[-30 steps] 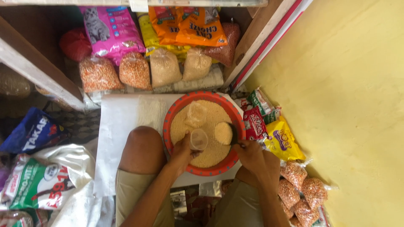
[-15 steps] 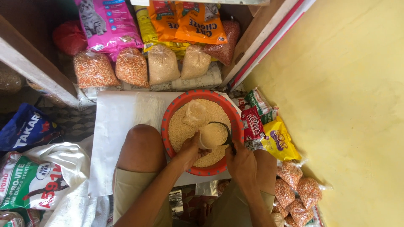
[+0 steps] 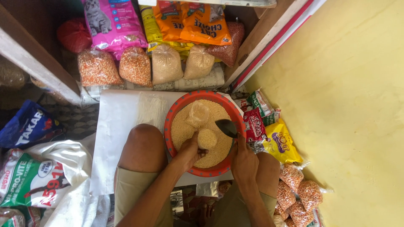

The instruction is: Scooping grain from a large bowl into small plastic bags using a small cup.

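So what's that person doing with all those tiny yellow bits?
A person sits over a red basin full of fine yellow grain. The left hand holds a small clear bag of grain upright in the basin. The right hand holds a dark scoop beside it.

My left hand (image 3: 190,152) grips a clear bag (image 3: 201,126) part-filled with grain, standing in the red basin (image 3: 176,113). Just right of that grip, my right hand (image 3: 243,162) holds a dark scoop (image 3: 226,127).
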